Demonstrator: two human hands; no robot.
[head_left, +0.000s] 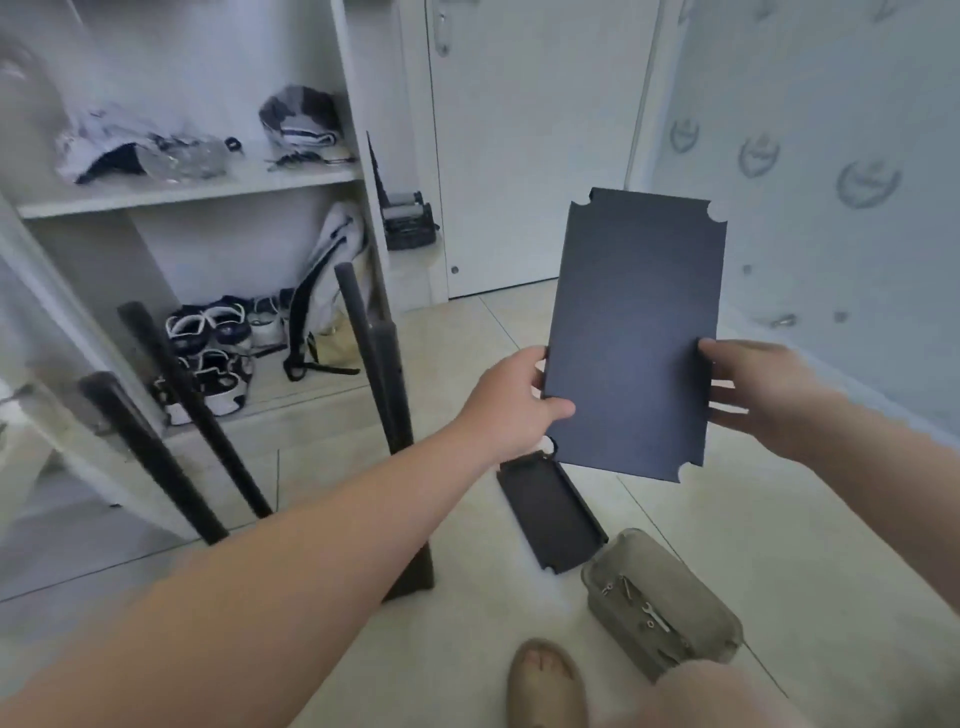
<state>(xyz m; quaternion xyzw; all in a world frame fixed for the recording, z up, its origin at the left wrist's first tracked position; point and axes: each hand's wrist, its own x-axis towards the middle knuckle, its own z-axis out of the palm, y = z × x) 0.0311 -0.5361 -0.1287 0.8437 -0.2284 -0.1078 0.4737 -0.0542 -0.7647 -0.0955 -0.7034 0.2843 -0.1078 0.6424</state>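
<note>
We see black poles (171, 415) leaning at the wardrobe | our left hand (511, 402) grips the dark panel (636, 332) at its left edge, thumb on front | panel held upright in the air above a second panel (550, 512) on the floor | our right hand (753, 387) holds the right edge, fingers curled behind | grey tray (660, 603) with small hardware lies below.

On the tiled floor (753, 519) lies a small black panel with a raised rim (550, 512), just beside a grey pulp tray (623, 561) holding screws and a small wrench (657, 618). Black poles (179, 374) lean by the open white wardrobe. Its lower compartment holds sneakers (213, 353) and a grey backpack (332, 249), and its shelf (182, 191) carries crumpled clothes (301, 119). A white door (535, 156) stands behind.
</note>
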